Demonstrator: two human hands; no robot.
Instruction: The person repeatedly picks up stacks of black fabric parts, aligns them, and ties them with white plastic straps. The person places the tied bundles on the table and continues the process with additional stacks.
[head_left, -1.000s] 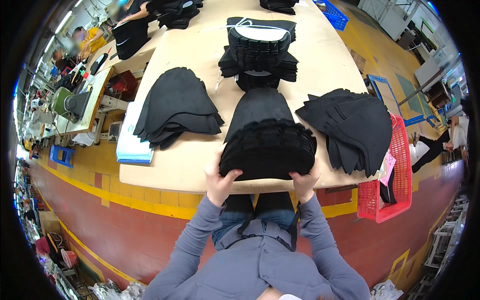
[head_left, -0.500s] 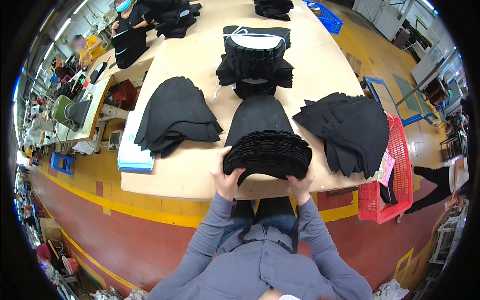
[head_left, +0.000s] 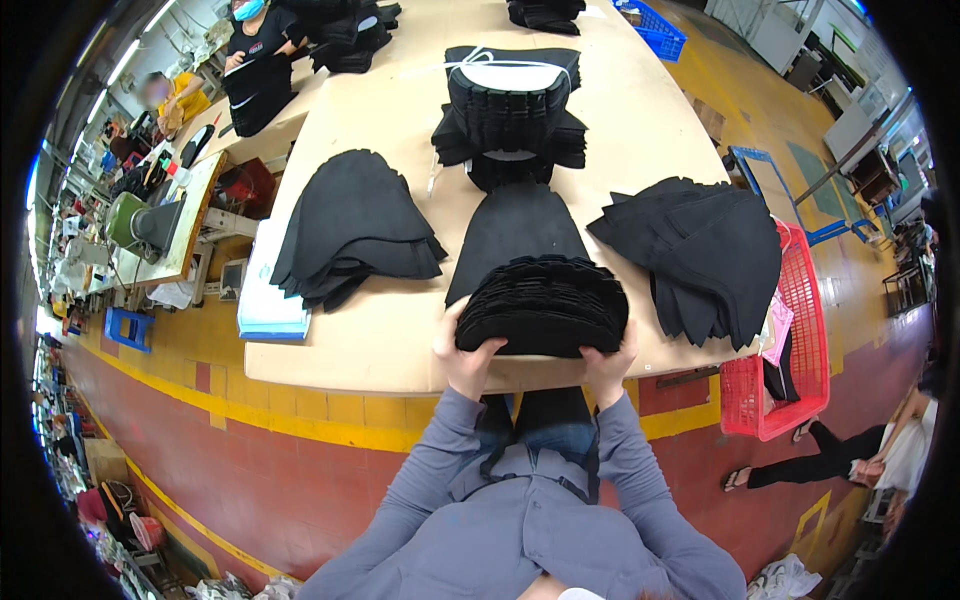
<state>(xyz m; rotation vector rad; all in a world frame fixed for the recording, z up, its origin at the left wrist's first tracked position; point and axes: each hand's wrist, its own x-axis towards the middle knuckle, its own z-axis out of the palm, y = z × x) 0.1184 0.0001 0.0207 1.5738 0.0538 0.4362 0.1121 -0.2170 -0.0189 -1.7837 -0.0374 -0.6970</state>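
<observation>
Head view: a thick stack of black fabric pieces (head_left: pixel 545 305) is being clamped at the bench's (head_left: pixel 400 340) near edge; left hand (head_left: pixel 466 355) and right hand (head_left: pixel 608 362) are being closed around its ends, apparently so the layers are being kept aligned.

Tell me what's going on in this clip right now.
A person at the near edge of a tan worktable grips a thick stack of black curved fabric pieces with both hands, the left hand and right hand at its two ends. More black fabric piles lie left, right and behind.
</observation>
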